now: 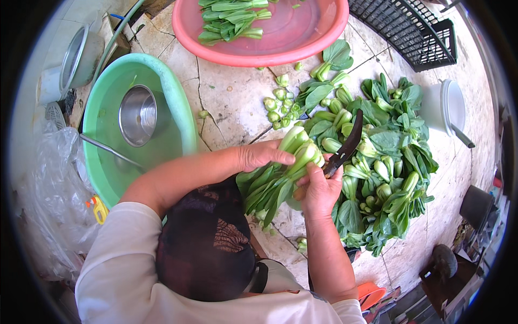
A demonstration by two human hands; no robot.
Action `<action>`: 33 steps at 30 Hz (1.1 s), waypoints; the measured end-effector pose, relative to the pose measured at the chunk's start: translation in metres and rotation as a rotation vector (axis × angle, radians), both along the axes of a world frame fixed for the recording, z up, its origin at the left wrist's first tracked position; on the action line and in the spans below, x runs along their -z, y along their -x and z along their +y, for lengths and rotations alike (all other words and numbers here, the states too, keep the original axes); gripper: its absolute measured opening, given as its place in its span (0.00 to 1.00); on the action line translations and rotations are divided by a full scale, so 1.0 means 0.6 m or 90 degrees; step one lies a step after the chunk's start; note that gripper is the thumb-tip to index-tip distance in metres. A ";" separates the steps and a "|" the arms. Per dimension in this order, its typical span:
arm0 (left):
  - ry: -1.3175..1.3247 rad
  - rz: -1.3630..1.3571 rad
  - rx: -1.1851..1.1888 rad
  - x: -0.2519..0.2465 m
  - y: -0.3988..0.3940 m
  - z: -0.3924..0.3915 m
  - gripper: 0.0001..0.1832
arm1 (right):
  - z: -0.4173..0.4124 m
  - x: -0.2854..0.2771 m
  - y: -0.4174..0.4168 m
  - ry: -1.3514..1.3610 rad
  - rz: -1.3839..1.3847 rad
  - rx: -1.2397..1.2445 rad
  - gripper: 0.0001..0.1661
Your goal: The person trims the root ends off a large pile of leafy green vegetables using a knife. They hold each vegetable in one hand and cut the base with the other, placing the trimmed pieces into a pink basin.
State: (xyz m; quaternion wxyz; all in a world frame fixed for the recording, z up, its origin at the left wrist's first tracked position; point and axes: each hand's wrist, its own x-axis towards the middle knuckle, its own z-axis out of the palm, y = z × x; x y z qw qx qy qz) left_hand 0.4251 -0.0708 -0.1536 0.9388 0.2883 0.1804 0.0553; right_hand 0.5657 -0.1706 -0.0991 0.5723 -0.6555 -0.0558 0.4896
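My left hand (265, 156) grips a bunch of bok choy (277, 180), its pale stem ends pointing up and its leaves hanging down towards my lap. My right hand (321, 188) holds a dark curved knife (346, 148) by its handle, blade pointing away from me, with the thumb against the stems. A large heap of bok choy (388, 141) lies on the tiled floor to the right. Cut stem ends (279, 105) are scattered beyond my hands. Farther off, trimmed bok choy (230, 18) lies in a pink basin (259, 60).
To the left stands a green basin (186, 109) of water with a steel bowl (138, 115) and a metal handle (111, 152) in it. Clear plastic bags (56, 190) lie beyond its left side. A black crate (429, 44) and a white bucket (435, 103) stand at the right.
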 end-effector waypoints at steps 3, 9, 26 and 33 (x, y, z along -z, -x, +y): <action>-0.097 -0.006 0.003 -0.022 -0.016 -0.002 0.43 | 0.010 -0.009 0.009 0.032 0.024 0.027 0.19; -0.166 -0.006 -0.039 -0.041 -0.032 0.006 0.39 | 0.033 -0.019 0.010 -0.032 0.049 0.104 0.17; -0.219 0.226 0.043 -0.051 -0.013 0.117 0.29 | 0.004 -0.021 -0.064 -0.110 -0.606 -0.433 0.15; -0.240 0.199 0.142 -0.007 -0.008 0.099 0.25 | 0.001 -0.006 -0.057 -0.076 -0.676 -0.448 0.13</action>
